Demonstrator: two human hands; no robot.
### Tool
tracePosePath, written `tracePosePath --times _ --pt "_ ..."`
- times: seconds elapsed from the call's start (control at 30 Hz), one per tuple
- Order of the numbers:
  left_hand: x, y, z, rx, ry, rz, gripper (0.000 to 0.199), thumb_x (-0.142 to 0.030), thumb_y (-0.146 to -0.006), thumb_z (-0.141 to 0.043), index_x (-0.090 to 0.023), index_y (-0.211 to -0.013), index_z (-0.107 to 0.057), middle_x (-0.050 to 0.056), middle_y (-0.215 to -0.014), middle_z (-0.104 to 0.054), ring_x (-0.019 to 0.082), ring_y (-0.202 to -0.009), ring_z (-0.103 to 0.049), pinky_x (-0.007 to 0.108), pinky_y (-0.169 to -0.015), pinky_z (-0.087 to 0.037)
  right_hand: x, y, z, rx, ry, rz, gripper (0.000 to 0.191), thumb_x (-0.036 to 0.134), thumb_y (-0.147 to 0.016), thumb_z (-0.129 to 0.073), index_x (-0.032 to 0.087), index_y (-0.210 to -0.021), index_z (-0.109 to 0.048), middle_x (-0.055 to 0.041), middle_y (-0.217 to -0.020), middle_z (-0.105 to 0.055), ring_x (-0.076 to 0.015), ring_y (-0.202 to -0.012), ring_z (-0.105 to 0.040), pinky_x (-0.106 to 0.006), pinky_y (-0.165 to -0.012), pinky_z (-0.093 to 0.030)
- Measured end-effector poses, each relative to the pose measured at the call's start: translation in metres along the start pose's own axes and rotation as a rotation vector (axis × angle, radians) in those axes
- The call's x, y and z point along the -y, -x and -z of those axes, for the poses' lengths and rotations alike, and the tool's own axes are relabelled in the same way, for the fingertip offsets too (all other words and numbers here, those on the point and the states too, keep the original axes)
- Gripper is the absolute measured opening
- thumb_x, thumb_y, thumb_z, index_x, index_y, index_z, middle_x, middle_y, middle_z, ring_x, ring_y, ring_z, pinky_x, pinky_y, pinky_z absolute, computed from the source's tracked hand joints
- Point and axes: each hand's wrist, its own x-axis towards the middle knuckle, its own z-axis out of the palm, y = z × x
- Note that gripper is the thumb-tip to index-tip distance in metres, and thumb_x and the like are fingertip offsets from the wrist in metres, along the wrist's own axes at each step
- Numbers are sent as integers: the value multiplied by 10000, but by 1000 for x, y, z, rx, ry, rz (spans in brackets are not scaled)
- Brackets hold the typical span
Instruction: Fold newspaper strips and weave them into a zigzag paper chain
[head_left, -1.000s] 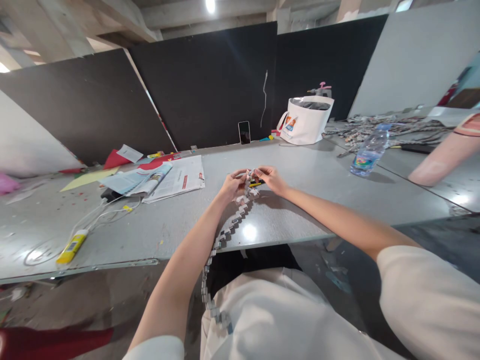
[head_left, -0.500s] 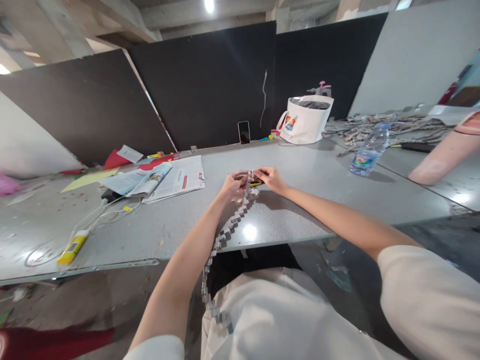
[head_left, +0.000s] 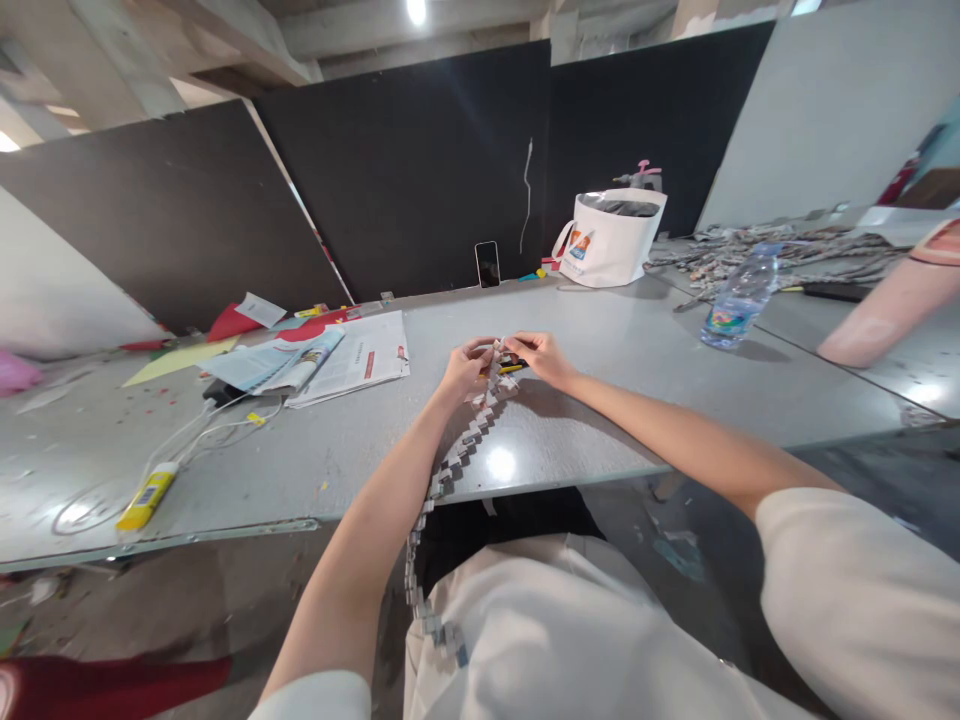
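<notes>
A long zigzag chain of folded paper runs from between my hands over the table's front edge and down to my lap. My left hand is closed on the chain's upper end. Close on its right, my right hand pinches the same end with thumb and fingers. Beneath the fingertips a yellow and black tool, perhaps a cutter, lies on the table, partly hidden by the chain and hands.
Newspapers and a yellow glue stick with white cables are on the left. A phone leans at the back, near a white bag. Right: a water bottle, a pink bottle and heaped paper chains.
My hands have stayed in nearly the same place, with small finger movements. The chain's upper end has shifted slightly left, and more of the yellow and black tool shows.
</notes>
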Motion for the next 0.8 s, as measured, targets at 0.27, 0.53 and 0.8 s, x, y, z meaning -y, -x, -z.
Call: tracePosePath --times 0.27,0.53,0.8 --pt "-1 1 0 -9 15 -7 437 -382 -788 -877 -131 -1130 -770 54 -794 -752 114 -612 -608 245 -624 -482 0 -1 0 0 -52 -20 452 622 -885 -731 177 -914 -807 -23 -730 -648 -159 -696 -567 -303 -677 -460" --pt "-1 -2 1 -65 86 16 409 -352 -760 -897 -146 -1091 -773 40 -794 -741 118 -640 -613 254 -650 -493 1 -2 -2 12 -73 -19 447 639 -877 -743 193 -909 -743 17 -657 -575 -133 -607 -497 -282 -600 -408" --pt "-3 -2 1 -97 118 45 401 -303 -754 -889 -147 -1106 -778 49 -807 -747 126 -643 -628 261 -657 -497 2 0 -2 36 -54 -23 447 640 -850 -769 199 -915 -734 -21 -761 -668 -156 -693 -581 -301 -678 -496"
